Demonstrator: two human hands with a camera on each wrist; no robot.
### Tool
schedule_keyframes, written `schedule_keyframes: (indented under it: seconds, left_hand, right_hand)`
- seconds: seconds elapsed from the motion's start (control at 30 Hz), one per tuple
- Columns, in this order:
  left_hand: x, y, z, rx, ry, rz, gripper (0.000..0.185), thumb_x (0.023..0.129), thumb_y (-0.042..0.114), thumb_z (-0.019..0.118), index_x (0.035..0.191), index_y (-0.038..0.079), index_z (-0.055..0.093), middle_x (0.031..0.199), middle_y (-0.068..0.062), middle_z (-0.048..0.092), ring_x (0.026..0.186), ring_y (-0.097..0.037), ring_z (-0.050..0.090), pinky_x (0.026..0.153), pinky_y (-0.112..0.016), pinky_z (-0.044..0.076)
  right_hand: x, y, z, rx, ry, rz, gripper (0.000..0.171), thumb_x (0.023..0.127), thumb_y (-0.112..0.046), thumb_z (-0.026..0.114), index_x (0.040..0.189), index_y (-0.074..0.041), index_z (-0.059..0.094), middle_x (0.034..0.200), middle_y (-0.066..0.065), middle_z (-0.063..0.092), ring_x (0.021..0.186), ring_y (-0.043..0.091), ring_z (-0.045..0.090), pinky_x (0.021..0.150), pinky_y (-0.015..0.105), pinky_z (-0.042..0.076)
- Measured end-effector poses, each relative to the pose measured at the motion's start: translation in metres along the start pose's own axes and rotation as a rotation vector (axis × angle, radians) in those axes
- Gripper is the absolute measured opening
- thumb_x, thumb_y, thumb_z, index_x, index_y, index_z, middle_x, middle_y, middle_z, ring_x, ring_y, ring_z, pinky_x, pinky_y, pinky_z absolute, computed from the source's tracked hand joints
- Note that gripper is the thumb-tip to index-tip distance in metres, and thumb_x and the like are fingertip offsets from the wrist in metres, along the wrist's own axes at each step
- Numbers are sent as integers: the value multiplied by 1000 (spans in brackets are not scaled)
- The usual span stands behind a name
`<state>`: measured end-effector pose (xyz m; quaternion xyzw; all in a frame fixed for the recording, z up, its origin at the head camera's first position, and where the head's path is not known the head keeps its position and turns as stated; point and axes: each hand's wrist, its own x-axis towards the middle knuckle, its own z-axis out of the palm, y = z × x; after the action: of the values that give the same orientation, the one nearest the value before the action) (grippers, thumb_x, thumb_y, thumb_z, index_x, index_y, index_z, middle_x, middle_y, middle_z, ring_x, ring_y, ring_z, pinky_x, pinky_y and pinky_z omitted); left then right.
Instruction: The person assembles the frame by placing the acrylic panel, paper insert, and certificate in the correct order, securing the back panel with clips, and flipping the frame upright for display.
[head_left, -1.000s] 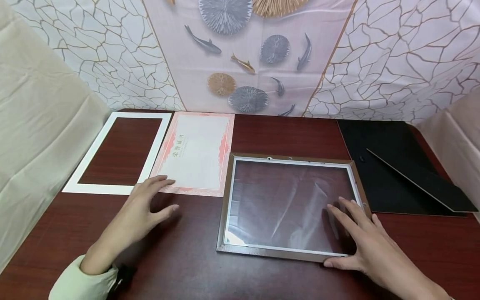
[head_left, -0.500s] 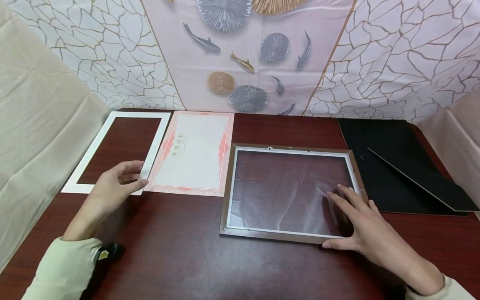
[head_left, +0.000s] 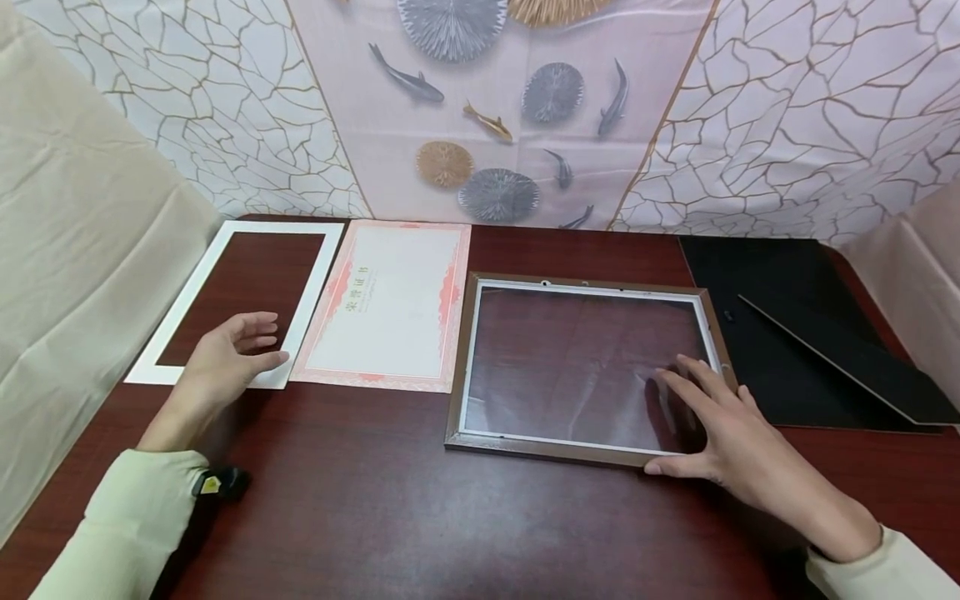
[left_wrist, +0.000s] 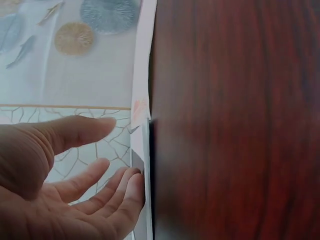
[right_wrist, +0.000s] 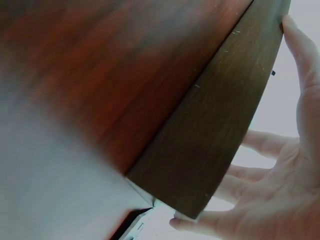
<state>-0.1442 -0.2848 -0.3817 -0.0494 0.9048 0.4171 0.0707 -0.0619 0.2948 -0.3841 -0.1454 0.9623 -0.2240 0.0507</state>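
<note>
A brown picture frame with a clear pane lies flat in the middle of the table. My right hand is at its near right corner, fingers spread over the pane and thumb against the near edge. In the right wrist view, the thumb and little finger touch the frame's side. My left hand, fingers loosely bent and holding nothing, is over the near part of a white mat. Beside the mat lies a certificate with a pink border.
A black backing board with its stand leg tilted up lies at the right. Patterned cloth hangs behind the table, and beige cloth borders the left side.
The picture frame has slid away from me and turned slightly, my right hand moving with it. My left hand has moved left from the certificate's near edge to over the mat.
</note>
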Motion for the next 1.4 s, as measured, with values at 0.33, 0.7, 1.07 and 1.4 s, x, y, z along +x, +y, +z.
schedule_keyframes:
  seconds: [0.33,0.7,1.07,1.4]
  left_hand:
    - [8,6,5,139,15,11,69,93,10,75,153,-4,43,145,-29,52,130,-43,55,80,-19,47]
    - [12,16,9,263,28,24,69,91,12,76,148,-9,44,139,-34,53,123,-48,57,94,-56,51]
    - [14,20,9,318,49,69,65,89,10,75,144,-12,48,134,-39,55,116,-50,62,93,-59,52]
    - [15,22,10,364,88,68,62,84,8,75,140,-9,52,126,-37,56,107,-48,57,84,-61,47]
  right_hand:
    - [7,3,-3,15,-17,3,107,72,-48,94,155,-1,44,164,31,28,143,59,36,109,89,14]
    - [8,4,-4,22,-21,3,108,73,-49,93,155,0,44,164,32,28,143,59,36,110,88,12]
    - [8,4,-4,27,-21,-3,107,73,-49,93,156,-3,44,165,32,28,143,60,36,110,89,12]
    - [8,4,-3,27,-28,5,107,74,-50,92,156,-3,43,165,31,27,142,60,38,110,89,11]
